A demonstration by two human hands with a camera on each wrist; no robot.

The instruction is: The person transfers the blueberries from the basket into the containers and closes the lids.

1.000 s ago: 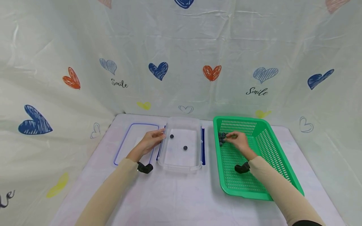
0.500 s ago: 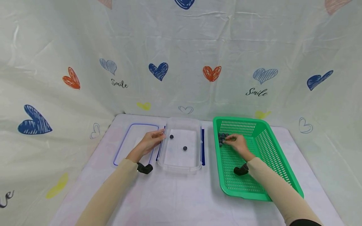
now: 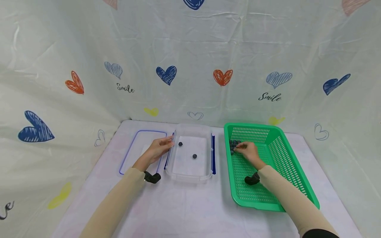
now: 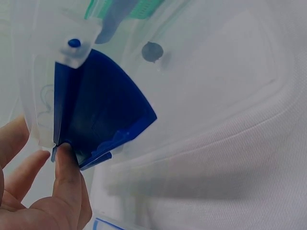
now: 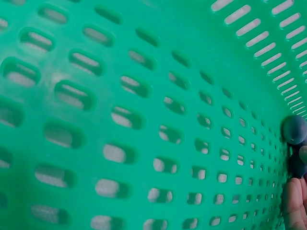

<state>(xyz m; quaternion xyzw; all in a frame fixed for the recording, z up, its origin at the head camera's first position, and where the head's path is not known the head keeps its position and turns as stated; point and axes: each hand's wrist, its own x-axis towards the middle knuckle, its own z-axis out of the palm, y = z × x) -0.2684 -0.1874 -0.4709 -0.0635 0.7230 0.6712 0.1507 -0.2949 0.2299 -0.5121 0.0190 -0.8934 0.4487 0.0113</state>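
Note:
My left hand (image 3: 156, 150) holds the left side of a clear plastic storage box (image 3: 190, 173), its thumb against the blue side latch (image 4: 100, 110) in the left wrist view. Inside the box lie two blueberries, a far-left blueberry (image 3: 180, 144) and a nearer blueberry (image 3: 194, 156). My right hand (image 3: 249, 152) reaches into a green basket (image 3: 233, 188). Its fingertips pinch a dark blueberry (image 5: 298, 166), partly cut off by the right wrist frame's edge. Several more blueberries (image 3: 232, 144) cluster by the basket's left wall, some hidden by the hand.
Left of the box, a clear lid with a blue rim (image 3: 120, 167) lies flat, partly under my left arm. The basket stands to the right of the box, a strip of white tablecloth (image 3: 220, 198) between them. Behind the table hangs a heart-printed sheet (image 3: 196, 43).
My right hand has shifted slightly left and toward me within the basket, beside the blueberries. The left hand, the box and its two blueberries stay in place.

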